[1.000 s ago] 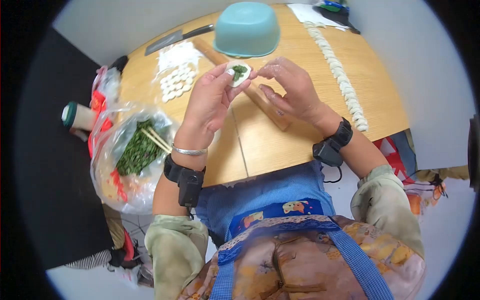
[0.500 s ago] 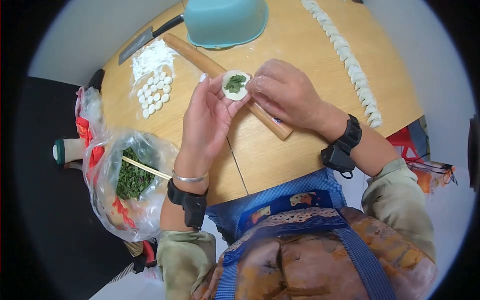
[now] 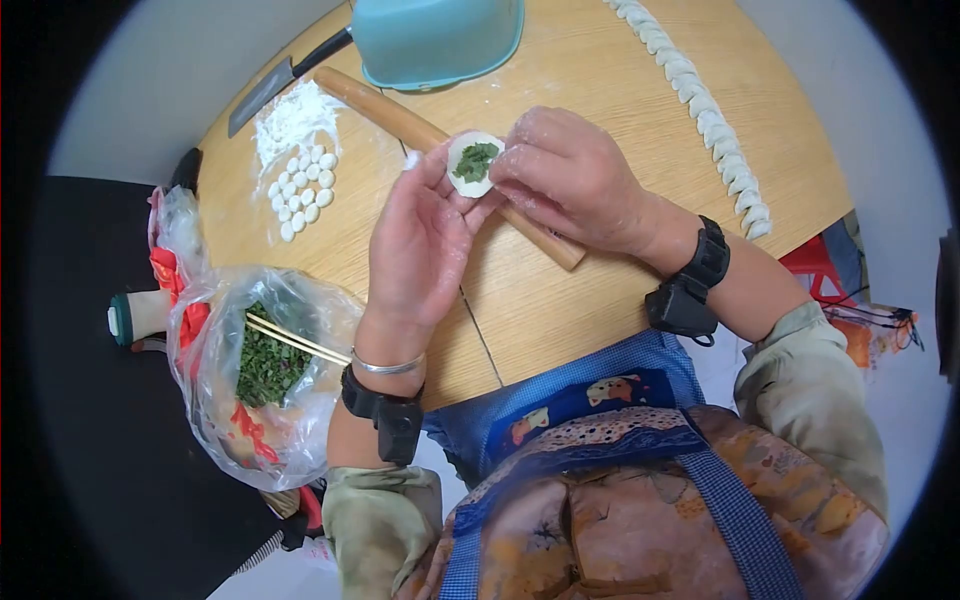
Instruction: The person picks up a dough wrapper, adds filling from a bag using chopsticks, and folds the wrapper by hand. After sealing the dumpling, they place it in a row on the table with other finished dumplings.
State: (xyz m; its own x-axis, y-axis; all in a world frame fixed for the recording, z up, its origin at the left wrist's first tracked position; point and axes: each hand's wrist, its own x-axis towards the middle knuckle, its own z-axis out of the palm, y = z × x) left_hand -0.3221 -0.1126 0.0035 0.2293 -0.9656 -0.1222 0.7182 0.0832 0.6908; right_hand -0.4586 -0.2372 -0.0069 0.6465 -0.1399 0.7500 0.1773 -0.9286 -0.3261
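Observation:
A round white dumpling wrapper with green chopped filling in its middle rests on the fingertips of my left hand, held above a wooden table. My right hand touches the wrapper's right edge with its fingers curled over it. Both hands are dusted with flour. A wooden rolling pin lies on the table under the hands.
A turquoise bowl stands upside down at the back. Small dough pieces lie by a flour patch, with a cleaver behind. A row of finished dumplings runs along the right. A plastic bag of green filling holds chopsticks.
My right hand has closed in on the wrapper's right edge and now covers it. The view shifted slightly, with the hands staying above the rolling pin.

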